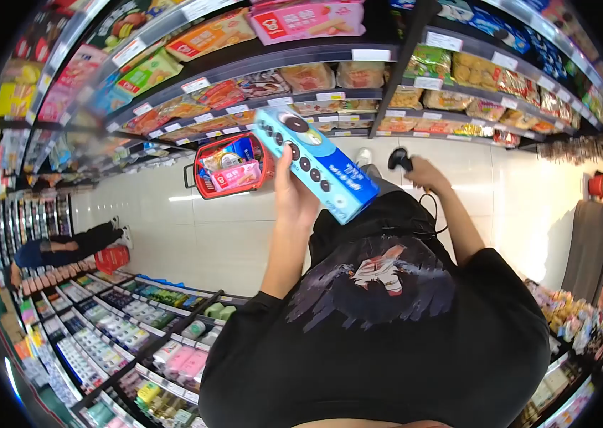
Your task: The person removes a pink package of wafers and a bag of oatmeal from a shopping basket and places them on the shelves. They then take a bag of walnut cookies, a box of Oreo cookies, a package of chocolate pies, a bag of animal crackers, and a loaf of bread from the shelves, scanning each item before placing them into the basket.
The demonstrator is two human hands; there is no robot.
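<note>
Box [319, 167], long and blue, is clamped in the left hand [297, 191] at the shirt's [373, 321] eleven o'clock. The red basket [268, 171] sits at the box's nine o'clock. The right hand [425, 175] holds a dark thing [400, 158]. I think gripping the middle stops wobbles.

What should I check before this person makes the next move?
1. Is the box in hand? Ok: the left hand holds it.
2. Is the right hand free? Not ok: it holds a black object.
3. Is the basket upright? Ok: it stands on the floor, open side up.
4. Is there room inside the basket? Cannot tell: packs, including a pink pack, hide its bottom.
5. Is the underside of the box undamaged? Cannot tell: it is out of sight.
</note>
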